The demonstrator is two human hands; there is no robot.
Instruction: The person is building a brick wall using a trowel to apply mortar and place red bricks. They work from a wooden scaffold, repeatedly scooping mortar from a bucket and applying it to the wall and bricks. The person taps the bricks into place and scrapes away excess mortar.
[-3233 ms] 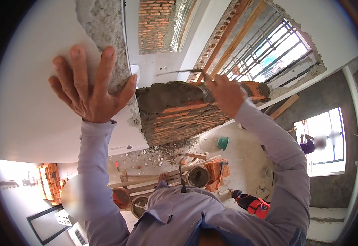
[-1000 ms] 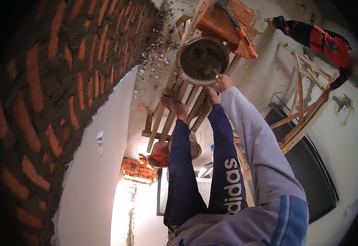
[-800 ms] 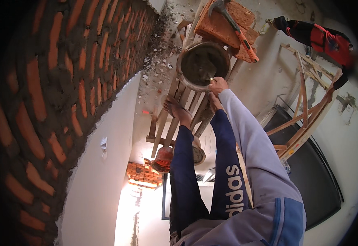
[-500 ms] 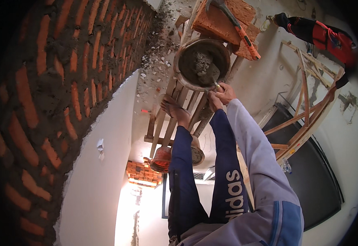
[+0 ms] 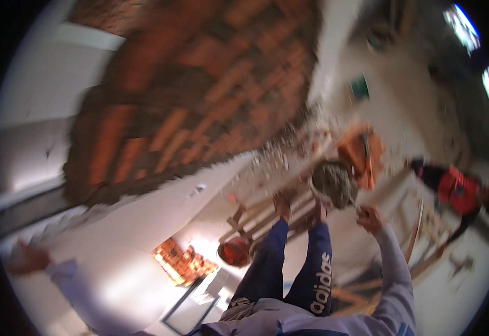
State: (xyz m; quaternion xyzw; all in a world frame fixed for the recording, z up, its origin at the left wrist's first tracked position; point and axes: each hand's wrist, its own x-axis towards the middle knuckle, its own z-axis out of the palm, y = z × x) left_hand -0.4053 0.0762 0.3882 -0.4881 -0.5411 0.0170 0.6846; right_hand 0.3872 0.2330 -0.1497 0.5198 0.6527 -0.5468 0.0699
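The picture is blurred by motion. My right hand (image 5: 370, 218) is closed around what looks like a trowel handle, just right of and below a round pan of grey mortar (image 5: 334, 182). The pan rests on a wooden plank scaffold (image 5: 258, 210). My feet, below dark blue trouser legs (image 5: 289, 263), stand on the scaffold too. My left hand (image 5: 26, 260) is far out at the left edge, fingers spread, holding nothing, close to a white plastered wall (image 5: 144, 224). A red brick wall with grey mortar joints (image 5: 200, 95) fills the upper middle.
A stack of orange bricks (image 5: 362, 151) sits beside the pan. On the floor below are another brick pile (image 5: 180, 260) and an orange bucket (image 5: 236, 252). A person in red and black (image 5: 457, 193) stands at the right near wooden frames. Rubble lies along the wall's foot.
The view has swung, so the brick wall moved from the left to the top. My right hand has come back out of the mortar pan. My left hand has appeared at the far left.
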